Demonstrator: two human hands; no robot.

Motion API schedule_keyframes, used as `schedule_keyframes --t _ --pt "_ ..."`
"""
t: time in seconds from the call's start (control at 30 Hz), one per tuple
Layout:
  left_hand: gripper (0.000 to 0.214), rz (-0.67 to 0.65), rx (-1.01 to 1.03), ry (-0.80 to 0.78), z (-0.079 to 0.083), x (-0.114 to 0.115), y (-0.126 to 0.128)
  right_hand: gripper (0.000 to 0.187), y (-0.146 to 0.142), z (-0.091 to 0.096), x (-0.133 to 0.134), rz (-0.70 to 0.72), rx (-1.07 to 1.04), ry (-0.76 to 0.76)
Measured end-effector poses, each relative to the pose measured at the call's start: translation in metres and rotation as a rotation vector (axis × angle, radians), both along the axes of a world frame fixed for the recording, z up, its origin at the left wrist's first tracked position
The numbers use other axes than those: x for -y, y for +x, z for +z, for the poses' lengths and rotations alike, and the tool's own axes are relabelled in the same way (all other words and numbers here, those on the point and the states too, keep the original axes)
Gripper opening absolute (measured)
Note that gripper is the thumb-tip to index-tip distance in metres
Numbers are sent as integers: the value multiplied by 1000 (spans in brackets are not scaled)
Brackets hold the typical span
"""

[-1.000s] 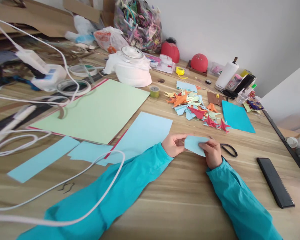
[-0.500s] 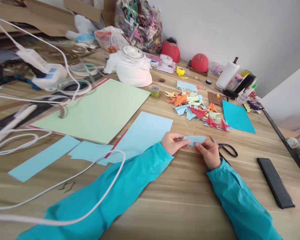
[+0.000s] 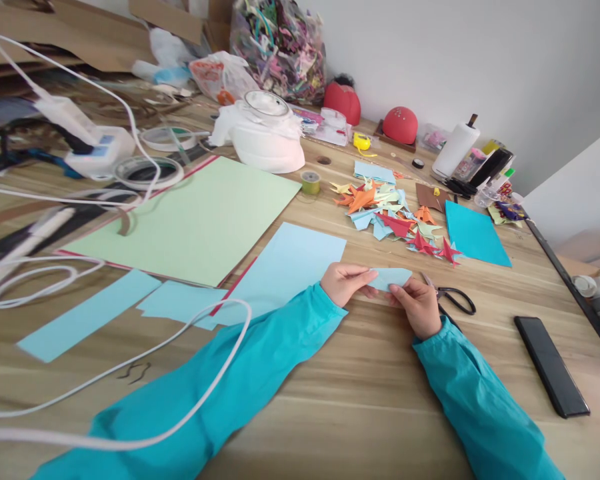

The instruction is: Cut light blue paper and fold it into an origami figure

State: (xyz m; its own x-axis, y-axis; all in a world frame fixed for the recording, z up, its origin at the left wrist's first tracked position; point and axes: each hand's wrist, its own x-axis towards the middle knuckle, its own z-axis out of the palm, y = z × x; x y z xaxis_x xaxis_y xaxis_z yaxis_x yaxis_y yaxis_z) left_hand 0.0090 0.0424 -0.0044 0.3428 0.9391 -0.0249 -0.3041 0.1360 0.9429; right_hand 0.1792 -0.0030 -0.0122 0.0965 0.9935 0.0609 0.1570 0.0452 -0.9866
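Note:
A small folded piece of light blue paper point(image 3: 390, 278) is held between my two hands above the wooden table. My left hand point(image 3: 347, 283) pinches its left end between thumb and fingers. At its lower right edge, my right hand point(image 3: 419, 305) grips it with the thumb in front and the fingers partly hidden behind. Scissors point(image 3: 457, 301) with black handles lie just right of my right hand, partly covered by it. Beyond my hands is a pile of folded paper figures point(image 3: 380, 208) in orange, red, blue and pale green. A light blue sheet point(image 3: 295, 260) lies beside my left hand.
Green sheets point(image 3: 195, 220) and a blue paper strip point(image 3: 90, 317) lie to the left. White cables point(image 3: 180, 427) cross over my left sleeve. A phone point(image 3: 551, 365) rests at right. A turquoise sheet point(image 3: 477, 233), thread spool point(image 3: 311, 183) and tape measure point(image 3: 361, 141) lie farther back.
The folded paper has turned slightly, so more of its face shows. My left fingers have shifted a little along its upper left edge. The things on the table stay put.

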Motion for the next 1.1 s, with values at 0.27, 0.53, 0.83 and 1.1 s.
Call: schedule_keyframes --t 0.27,0.53,0.83,1.1 --pt "35 -20 -4 9 -5 -3 1 27 -2 3 0 13 38 8" --pt "40 -7 -5 29 -11 -6 2 29 -3 5 1 28 17 11" --pt "30 76 -131 117 -10 -5 1 30 -6 6 1 36 16 -7" --pt "33 102 -74 36 -12 -9 1 37 -9 7 2 33 102 -9"
